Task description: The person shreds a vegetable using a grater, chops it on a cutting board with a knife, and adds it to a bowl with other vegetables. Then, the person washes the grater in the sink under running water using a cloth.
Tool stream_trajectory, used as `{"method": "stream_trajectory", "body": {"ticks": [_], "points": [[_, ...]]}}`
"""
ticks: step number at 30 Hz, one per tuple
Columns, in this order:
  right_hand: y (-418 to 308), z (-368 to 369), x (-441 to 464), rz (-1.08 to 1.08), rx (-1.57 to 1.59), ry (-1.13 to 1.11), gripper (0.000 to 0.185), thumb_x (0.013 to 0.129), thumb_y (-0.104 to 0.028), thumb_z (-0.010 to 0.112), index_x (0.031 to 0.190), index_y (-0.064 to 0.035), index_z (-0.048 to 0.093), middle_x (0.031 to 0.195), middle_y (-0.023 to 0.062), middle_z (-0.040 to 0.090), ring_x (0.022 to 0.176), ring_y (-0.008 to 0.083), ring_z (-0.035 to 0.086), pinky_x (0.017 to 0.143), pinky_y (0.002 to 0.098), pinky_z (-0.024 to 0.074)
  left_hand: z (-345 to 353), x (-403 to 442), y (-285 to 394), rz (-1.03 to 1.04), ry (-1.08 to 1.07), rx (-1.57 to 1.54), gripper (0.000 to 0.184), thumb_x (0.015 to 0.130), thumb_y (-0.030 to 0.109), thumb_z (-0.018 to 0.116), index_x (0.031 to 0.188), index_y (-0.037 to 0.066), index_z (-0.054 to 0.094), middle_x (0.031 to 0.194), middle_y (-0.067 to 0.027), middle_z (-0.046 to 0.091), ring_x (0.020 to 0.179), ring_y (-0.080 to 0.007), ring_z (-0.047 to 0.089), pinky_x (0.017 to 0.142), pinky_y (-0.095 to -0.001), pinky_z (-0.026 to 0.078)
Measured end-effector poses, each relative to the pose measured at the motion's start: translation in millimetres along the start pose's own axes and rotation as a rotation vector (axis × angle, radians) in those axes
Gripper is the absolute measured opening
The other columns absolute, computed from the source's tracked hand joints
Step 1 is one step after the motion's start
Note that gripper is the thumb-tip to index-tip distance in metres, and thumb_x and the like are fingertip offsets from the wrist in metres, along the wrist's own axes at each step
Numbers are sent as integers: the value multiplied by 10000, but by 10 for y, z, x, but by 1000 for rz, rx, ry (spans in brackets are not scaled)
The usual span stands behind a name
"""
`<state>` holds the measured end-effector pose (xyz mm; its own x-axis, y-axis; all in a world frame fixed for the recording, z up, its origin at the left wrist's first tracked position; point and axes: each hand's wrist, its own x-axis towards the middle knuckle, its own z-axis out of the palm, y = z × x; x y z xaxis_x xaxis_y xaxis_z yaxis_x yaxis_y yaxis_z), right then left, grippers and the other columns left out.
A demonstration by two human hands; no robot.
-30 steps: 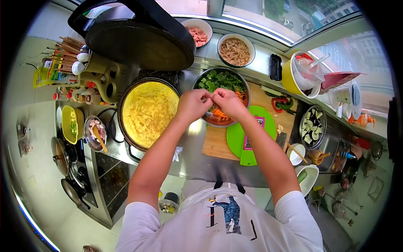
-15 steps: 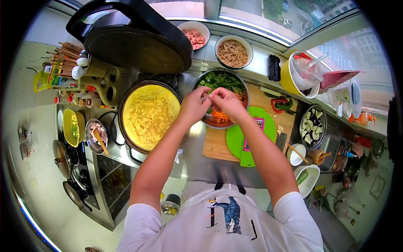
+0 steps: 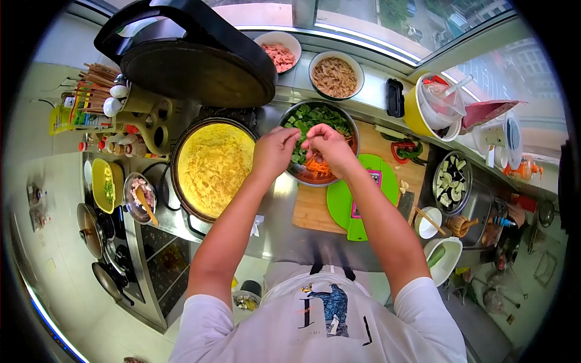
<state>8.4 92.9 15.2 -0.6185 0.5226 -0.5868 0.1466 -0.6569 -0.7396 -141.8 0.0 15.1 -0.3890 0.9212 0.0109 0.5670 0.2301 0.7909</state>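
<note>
Both of my hands are above a metal bowl (image 3: 357, 136) of chopped leafy greens (image 3: 318, 115) and shredded carrot (image 3: 319, 169). My left hand (image 3: 275, 151) is over the bowl's left rim, with its thumb and fingers pinched together. My right hand (image 3: 330, 148) is over the middle of the bowl, its fingers curled in towards the thumb. Whatever either hand holds is too small to make out. To the left, a yellow egg pancake (image 3: 215, 166) covers the round plate of an electric griddle, whose black lid (image 3: 200, 75) stands raised.
Under the bowl's right side lies a wooden cutting board (image 3: 311, 212) with a green slicer board (image 3: 339, 199) and peppers (image 3: 408, 150). Bowls of pink diced meat (image 3: 279, 54) and shredded meat (image 3: 336, 75) sit on the sill. Cut eggplant (image 3: 451, 181) fills a bowl at right.
My hands were close together over the bowl and have drawn apart. The left has shifted left and slightly down, the right slightly right. The pancake and bowls look unchanged.
</note>
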Motion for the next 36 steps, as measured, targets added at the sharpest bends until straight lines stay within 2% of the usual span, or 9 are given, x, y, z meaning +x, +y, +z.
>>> {"method": "stream_trajectory", "body": {"ticks": [3, 6, 11, 14, 20, 24, 26, 32, 36], "points": [[31, 14, 28, -28, -103, -21, 96, 922, -173, 577, 972, -91, 581, 809, -6, 614, 651, 69, 568, 561, 197, 413, 49, -1, -18, 43, -30, -222, 226, 889, 86, 598, 1088, 10, 672, 937, -122, 677, 790, -248, 669, 688, -320, 514], [89, 19, 88, -99, -185, -42, 128, 927, -189, 611, 959, -68, 584, 809, -11, 607, 646, 64, 559, 575, 207, 428, 60, -22, 53, -142, -89, -324, 218, 883, 133, 601, 1039, -1, 673, 1021, -188, 662, 838, -337, 662, 727, -369, 519], [15, 42, 54, -139, -429, 22, 140, 950, -170, 594, 901, -40, 584, 785, -12, 586, 633, 67, 536, 602, 238, 461, -73, -5, 194, -208, -156, -11, 174, 869, 136, 629, 980, 14, 685, 877, -134, 690, 778, -223, 681, 679, -307, 519], [82, 10, 110, -144, -509, 21, 151, 939, -186, 595, 907, -39, 594, 766, 12, 607, 641, 97, 567, 586, 260, 465, -44, 12, 144, -56, -142, 103, 160, 856, 176, 644, 924, 41, 696, 830, -137, 680, 730, -250, 672, 648, -326, 513], [8, -40, 73, 61, 69, -65, 101, 949, -170, 586, 962, -71, 566, 862, 8, 613, 684, 86, 556, 581, 238, 424, -6, 13, 77, -38, 24, 64, 145, 871, 191, 621, 877, 62, 688, 849, -119, 672, 758, -332, 635, 645, -406, 499], [13, -51, 108, -28, -9, -16, 117, 934, -173, 602, 973, -66, 573, 871, 10, 620, 687, 86, 558, 588, 232, 427, 72, 1, 25, 18, 47, -121, 133, 878, 162, 618, 924, 61, 691, 870, -128, 678, 784, -337, 643, 671, -402, 509], [35, -26, 129, -60, -174, -8, 156, 928, -209, 592, 939, -53, 586, 819, 14, 627, 675, 83, 576, 579, 238, 444, 101, -27, 73, 41, 15, -146, 140, 878, 123, 643, 951, 10, 680, 869, -137, 685, 737, -261, 671, 659, -348, 512], [48, -24, 110, -105, -369, 22, 133, 935, -182, 577, 911, -52, 593, 729, -12, 579, 600, 68, 519, 552, 219, 416, 64, -33, 156, -126, -99, -67, 144, 872, 126, 635, 946, 9, 676, 823, -141, 688, 705, -283, 671, 636, -354, 512], [54, -52, 87, -80, -305, -4, 135, 944, -196, 560, 901, -69, 579, 733, -13, 575, 594, 70, 518, 543, 216, 410, 117, -32, 161, 1, -41, 45, 138, 865, 135, 646, 929, 16, 678, 783, -141, 683, 689, -274, 672, 623, -351, 509]]}}
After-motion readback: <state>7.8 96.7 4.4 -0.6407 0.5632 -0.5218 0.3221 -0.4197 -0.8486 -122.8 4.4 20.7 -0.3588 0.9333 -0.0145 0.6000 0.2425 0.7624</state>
